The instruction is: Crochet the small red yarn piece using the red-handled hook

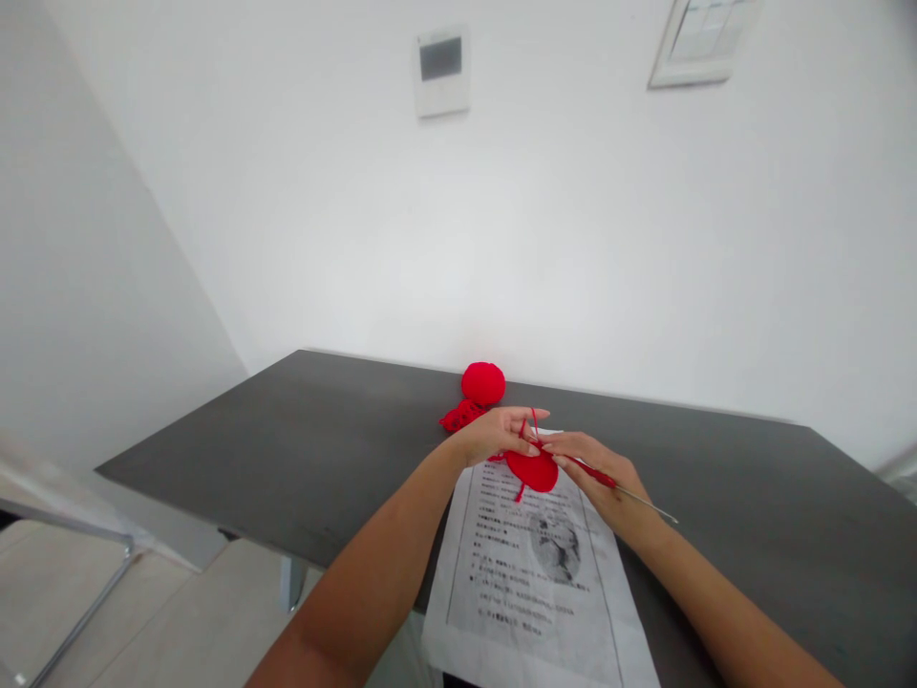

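Note:
A flat, rounded piece of red crochet point(534, 470) hangs over the upper part of a printed sheet. My left hand point(500, 430) pinches its upper edge, and a strand of red yarn runs over the raised index finger. In my right hand point(591, 470) is a crochet hook point(598, 475) with a red grip and a thin metal shaft that sticks out toward the lower right. The hook's tip meets the work between both hands, where fingers hide it. A short red yarn tail dangles below the piece.
Behind my left hand, a red ball of yarn point(483, 383) sits near the wall beside a loose red yarn tangle point(462, 415). The printed sheet point(494, 573) overhangs the front edge of the dark table point(322, 440). A metal-framed chair point(86, 612) stands at lower left.

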`<state>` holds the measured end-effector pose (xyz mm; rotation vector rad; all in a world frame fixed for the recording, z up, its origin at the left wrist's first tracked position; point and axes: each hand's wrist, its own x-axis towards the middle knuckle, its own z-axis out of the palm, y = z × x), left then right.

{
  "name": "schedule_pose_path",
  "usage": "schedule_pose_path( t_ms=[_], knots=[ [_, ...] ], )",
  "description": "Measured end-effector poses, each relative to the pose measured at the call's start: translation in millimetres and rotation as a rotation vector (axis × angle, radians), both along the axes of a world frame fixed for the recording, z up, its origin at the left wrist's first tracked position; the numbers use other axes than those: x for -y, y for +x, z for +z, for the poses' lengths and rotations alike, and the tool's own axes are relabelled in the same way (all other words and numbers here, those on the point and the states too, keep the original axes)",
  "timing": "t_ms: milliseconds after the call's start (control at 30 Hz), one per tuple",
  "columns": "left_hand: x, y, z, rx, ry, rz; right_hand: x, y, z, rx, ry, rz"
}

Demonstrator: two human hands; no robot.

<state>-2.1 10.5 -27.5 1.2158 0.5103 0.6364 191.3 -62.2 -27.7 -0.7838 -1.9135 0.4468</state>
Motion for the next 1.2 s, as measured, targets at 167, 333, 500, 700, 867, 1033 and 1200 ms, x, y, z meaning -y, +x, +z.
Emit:
schedule_pose_path(
  t_ms=[167,333,500,700,867,1033,1200],
  knots=[
    [4.1,4.2,2.4,0.005,0.072,0.088,0.3,0.0,1.0,-0.066,-0.056,-0.073],
    [6.9,9.0,4.2,0.021,0.173,0.215,-1.6,0.4,0.5,-0.125,-0.087,-0.127],
    [8.1,16.4,2.5,0.055,0.210,0.331,-2.3,-1.2,-2.5,-0.060,-0.012,-0.157],
    [14.4,30.5,-1.1,0.153,0.167,0.436,-4.5,-5.8,-9.4,0.021,0.046,-0.228],
    [19.9,36.4,-5.1,0.265,-0.036,0.409,-6.2,-9.9,-13.6,0.055,0.136,-0.272],
    [16.2,28.1,-3.1,0.296,-0.252,0.271,-0.4,-7.5,-8.6,0.100,0.125,-0.208],
    [11.6,14.1,4.3,0.221,-0.300,0.060,3.4,-2.5,0.1,0.095,0.060,-0.131]
  ],
)
